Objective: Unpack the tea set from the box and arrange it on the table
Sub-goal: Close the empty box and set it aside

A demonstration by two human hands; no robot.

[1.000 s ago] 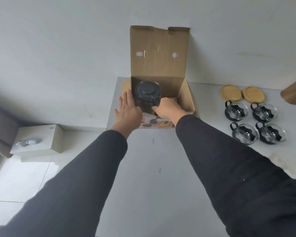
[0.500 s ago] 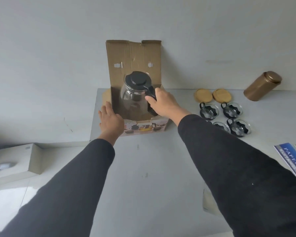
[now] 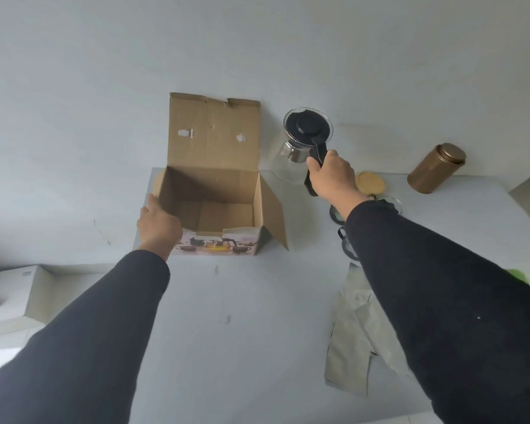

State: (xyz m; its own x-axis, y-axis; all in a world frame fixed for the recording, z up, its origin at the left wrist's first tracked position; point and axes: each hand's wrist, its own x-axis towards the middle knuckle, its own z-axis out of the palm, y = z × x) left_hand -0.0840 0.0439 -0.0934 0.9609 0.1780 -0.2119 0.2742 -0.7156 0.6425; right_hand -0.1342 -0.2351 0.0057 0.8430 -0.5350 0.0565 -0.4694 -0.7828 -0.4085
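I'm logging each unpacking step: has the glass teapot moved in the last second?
Yes. The teapot, gripped by its handle in the right hand, has come up out of the cardboard box and now hangs to the box's right.
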